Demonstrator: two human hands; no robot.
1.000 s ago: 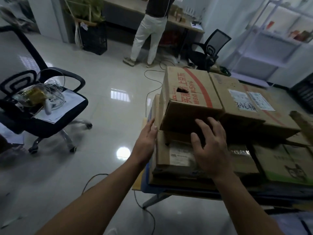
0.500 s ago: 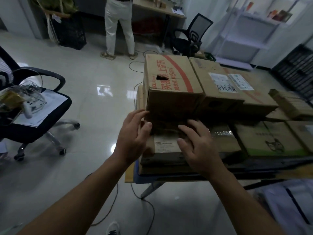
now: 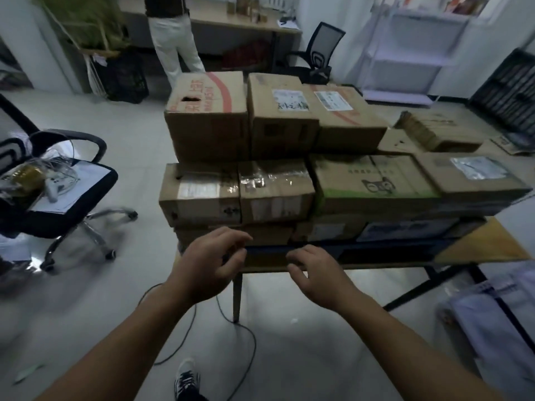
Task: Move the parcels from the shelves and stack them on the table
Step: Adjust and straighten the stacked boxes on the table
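Both hands hang in the air at the near edge of the table, holding nothing. The left hand has its fingers loosely curled, thumb and forefinger close but pinching nothing, and it sits just in front of the table's near left corner; the right hand is beside it to the right, palm down, fingers half bent and spread, also free of any parcel. Neither hand touches the cardboard, though the blur makes the left fingertips hard to judge against the lowest box edge. Directly behind the hands, on the table, the parcels stand in layers: a thin bottom layer of flat boxes, then a middle row with a labelled brown box at the left end, a tape-wrapped box touching it on the right, and a box printed with a cat face further right. On top of that row sits a box with red lettering and a hand hole, with a box bearing white shipping labels pressed against its right side. To the left of the table, well apart, an office chair carries papers and a plastic bag. Beyond the table's far side a person in white trousers stands at a desk, and white shelves stand at the far right.
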